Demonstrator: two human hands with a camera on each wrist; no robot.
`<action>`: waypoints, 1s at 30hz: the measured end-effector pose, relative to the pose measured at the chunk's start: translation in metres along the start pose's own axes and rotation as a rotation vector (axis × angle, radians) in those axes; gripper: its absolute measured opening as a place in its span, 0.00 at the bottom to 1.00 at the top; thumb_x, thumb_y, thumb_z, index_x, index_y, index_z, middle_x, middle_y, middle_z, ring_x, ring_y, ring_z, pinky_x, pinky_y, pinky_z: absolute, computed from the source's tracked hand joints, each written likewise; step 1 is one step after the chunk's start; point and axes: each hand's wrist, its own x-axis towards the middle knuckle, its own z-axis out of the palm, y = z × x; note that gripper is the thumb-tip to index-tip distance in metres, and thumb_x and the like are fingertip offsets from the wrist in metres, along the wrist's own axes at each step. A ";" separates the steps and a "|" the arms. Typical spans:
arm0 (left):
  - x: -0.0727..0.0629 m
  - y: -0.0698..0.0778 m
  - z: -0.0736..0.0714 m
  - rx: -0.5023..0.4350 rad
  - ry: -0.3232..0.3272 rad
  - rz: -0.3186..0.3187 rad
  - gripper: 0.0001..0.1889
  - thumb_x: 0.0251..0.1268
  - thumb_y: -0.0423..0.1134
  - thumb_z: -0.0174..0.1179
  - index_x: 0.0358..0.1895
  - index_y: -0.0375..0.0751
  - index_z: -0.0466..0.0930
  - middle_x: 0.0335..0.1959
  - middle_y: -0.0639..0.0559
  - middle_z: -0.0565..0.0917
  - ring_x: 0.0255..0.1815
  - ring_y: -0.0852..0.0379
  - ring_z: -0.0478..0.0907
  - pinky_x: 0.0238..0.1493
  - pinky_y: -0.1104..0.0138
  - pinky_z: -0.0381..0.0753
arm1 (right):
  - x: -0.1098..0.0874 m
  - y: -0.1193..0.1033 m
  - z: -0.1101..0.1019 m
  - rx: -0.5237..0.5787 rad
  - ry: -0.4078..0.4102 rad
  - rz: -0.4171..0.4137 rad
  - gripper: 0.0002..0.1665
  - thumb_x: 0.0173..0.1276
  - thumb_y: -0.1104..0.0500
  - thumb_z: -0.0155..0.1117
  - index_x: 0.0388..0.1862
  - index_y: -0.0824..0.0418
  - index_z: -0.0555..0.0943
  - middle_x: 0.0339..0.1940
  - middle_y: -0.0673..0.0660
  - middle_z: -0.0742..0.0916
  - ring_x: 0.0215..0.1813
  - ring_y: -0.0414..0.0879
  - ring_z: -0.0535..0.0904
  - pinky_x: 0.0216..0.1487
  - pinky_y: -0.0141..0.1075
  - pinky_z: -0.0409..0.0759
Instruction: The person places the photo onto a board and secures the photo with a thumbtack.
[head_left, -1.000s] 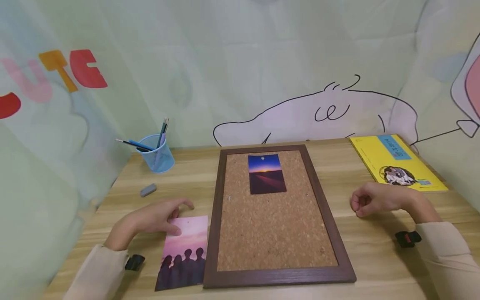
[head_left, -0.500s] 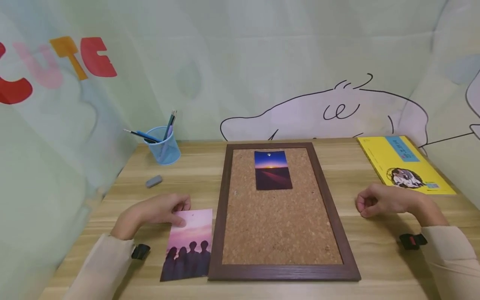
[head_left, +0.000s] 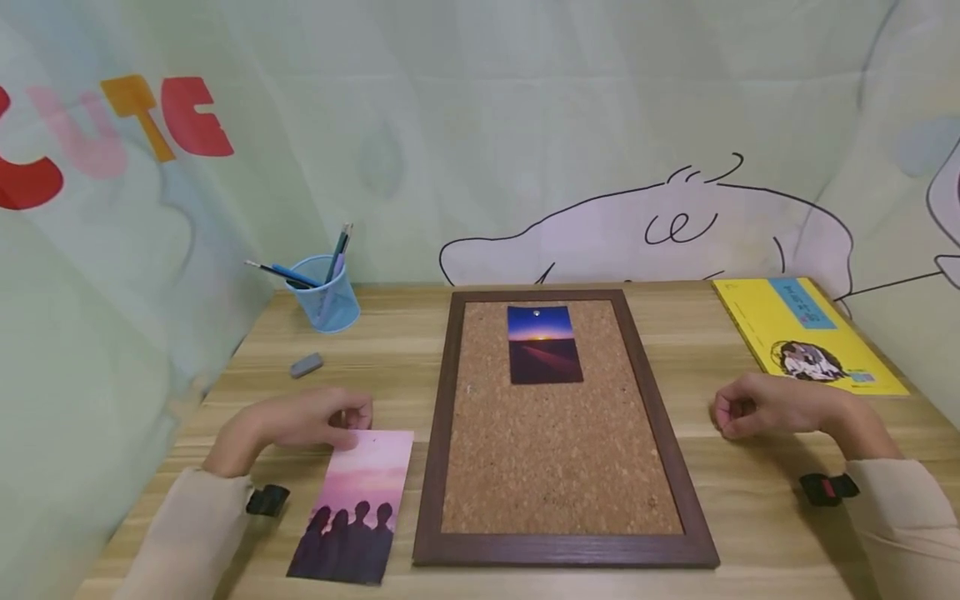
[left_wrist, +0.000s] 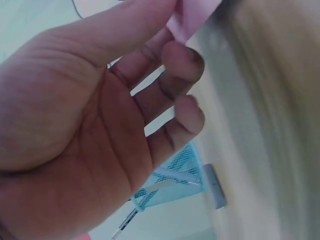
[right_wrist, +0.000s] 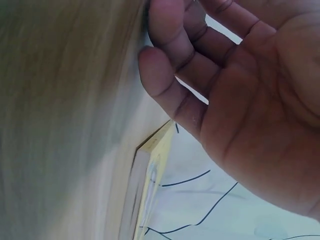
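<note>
My left hand (head_left: 303,417) pinches a pink photo (head_left: 352,508) by its upper left corner, between thumb and fingers. The print shows dark silhouettes under a pink sky. In the left wrist view its folded-looking pink corner (left_wrist: 192,17) pokes out past the thumb, while the other fingers curl loosely. To the right of the photo lies a cork board (head_left: 558,458) in a dark brown frame. A sunset photo (head_left: 545,346) hangs near its top from one pin (head_left: 536,314). My right hand (head_left: 776,408) rests on the table right of the board, fingers loosely curled, nothing visible in them.
A blue mesh pen cup (head_left: 330,304) with several pencils stands at the back left. In front of it lies a grey eraser (head_left: 306,365). A yellow book (head_left: 806,333) lies at the back right, beyond my right hand. Printed curtains hang behind the wooden table (head_left: 390,358).
My left fingers, stretched out a second ago, have closed on the photo's corner. The photo has slid left and turned slightly, away from the board's frame. My right hand has stayed put.
</note>
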 end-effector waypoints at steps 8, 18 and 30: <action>0.002 0.015 -0.017 -0.065 -0.068 0.105 0.04 0.70 0.32 0.60 0.36 0.45 0.77 0.30 0.59 0.78 0.32 0.62 0.74 0.34 0.68 0.75 | 0.001 -0.012 -0.004 0.002 0.039 -0.078 0.05 0.70 0.64 0.65 0.34 0.55 0.80 0.28 0.44 0.80 0.31 0.35 0.74 0.30 0.31 0.73; 0.015 0.037 -0.029 -0.022 -0.129 0.120 0.04 0.73 0.34 0.58 0.37 0.47 0.75 0.30 0.60 0.75 0.31 0.63 0.73 0.34 0.68 0.75 | 0.010 -0.032 -0.012 0.009 0.047 -0.050 0.03 0.70 0.64 0.64 0.36 0.58 0.79 0.30 0.47 0.80 0.34 0.38 0.75 0.34 0.32 0.75; 0.048 0.059 -0.037 -0.054 -0.193 0.101 0.05 0.74 0.30 0.55 0.39 0.44 0.74 0.21 0.58 0.72 0.20 0.63 0.69 0.26 0.69 0.72 | 0.033 -0.067 -0.030 0.007 0.017 -0.025 0.03 0.71 0.66 0.64 0.38 0.60 0.78 0.30 0.50 0.79 0.35 0.43 0.76 0.36 0.33 0.74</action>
